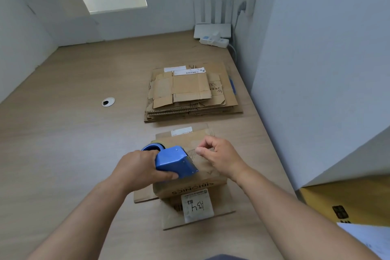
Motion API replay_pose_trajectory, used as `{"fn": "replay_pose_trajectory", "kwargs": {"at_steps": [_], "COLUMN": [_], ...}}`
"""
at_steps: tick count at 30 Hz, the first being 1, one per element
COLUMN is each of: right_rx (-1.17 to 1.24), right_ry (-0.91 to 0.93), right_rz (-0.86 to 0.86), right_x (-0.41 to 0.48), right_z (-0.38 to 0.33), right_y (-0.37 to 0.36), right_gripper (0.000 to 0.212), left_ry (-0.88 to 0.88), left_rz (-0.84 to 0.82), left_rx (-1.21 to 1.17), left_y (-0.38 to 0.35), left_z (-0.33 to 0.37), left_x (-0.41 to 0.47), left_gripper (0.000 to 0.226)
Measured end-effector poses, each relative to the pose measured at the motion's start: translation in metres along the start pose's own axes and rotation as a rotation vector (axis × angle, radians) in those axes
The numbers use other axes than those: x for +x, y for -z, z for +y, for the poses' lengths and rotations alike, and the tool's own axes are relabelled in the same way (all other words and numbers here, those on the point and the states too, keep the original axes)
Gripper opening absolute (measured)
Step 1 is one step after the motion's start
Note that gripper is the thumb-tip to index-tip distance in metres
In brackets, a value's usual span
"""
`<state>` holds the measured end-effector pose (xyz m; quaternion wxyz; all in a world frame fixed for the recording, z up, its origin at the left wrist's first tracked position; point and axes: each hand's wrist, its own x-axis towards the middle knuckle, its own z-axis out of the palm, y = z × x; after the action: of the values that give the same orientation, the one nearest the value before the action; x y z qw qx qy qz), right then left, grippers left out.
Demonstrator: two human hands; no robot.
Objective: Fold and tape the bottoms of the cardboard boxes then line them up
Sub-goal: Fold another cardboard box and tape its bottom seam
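Blue tape dispenser (175,160) sits in the left hand (139,167), grip closed around its body from the near side. The cutter teeth point right, across the top of the cardboard box (192,189). My read: that orientation lets the roll feed along the seam.

Right hand (219,154) hovers just past the teeth. Its grip is closed to a thumb-and-forefinger pinch, other fingers curled. Likely pinching the tape end (195,151) to pull a start length; the film is clear and barely shows, so treat that as a guess.

Box location: on the wooden surface (73,143), right under both hands and close to the person. It stands bottom-up, so the seam to be taped faces the dispenser. The open-end flaps (143,195) are splayed flat on the surface around it, which probably keeps it steady under pressure.

Box condition: reused brown corrugated, printed lettering upside down on the near wall. A white handwritten label (197,206) is on the near flap, and there are scuffed, torn patches where old tape came off the top.

Stack of flattened boxes (190,93) lies farther back, near the right wall and apart from this box. Presumably that's the feed pile. No finished boxes visible in a line yet.
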<state>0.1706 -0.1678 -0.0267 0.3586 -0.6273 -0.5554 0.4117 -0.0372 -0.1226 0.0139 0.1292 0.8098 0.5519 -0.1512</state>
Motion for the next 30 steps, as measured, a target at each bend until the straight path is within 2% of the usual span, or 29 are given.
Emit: {"fn": "replay_pose_trajectory", "kwargs": {"at_steps": [5, 9, 16, 23, 30], "right_rx": [-0.023, 0.014, 0.076, 0.170, 0.097], "right_ry": [-0.096, -0.269, -0.365, -0.448, -0.472], "right_rz": [0.123, 0.277, 0.244, 0.217, 0.226], "right_x": [0.001, 0.001, 0.002, 0.001, 0.014], "right_z": [0.000, 0.018, 0.025, 0.042, 0.047], "right_y": [0.005, 0.039, 0.041, 0.035, 0.031], "right_gripper": [0.018, 0.017, 0.021, 0.022, 0.024], "left_ry": [0.002, 0.090, 0.146, 0.150, 0.154], "left_rz": [-0.091, -0.217, -0.282, -0.311, -0.317], "left_rx": [-0.088, -0.013, 0.006, 0.008, -0.004], "left_y": [0.025, 0.033, 0.027, 0.027, 0.027], "left_z": [0.006, -0.016, -0.018, -0.017, -0.016], "left_x": [0.012, 0.017, 0.033, 0.038, 0.040], "left_gripper": [0.051, 0.063, 0.070, 0.063, 0.060]}}
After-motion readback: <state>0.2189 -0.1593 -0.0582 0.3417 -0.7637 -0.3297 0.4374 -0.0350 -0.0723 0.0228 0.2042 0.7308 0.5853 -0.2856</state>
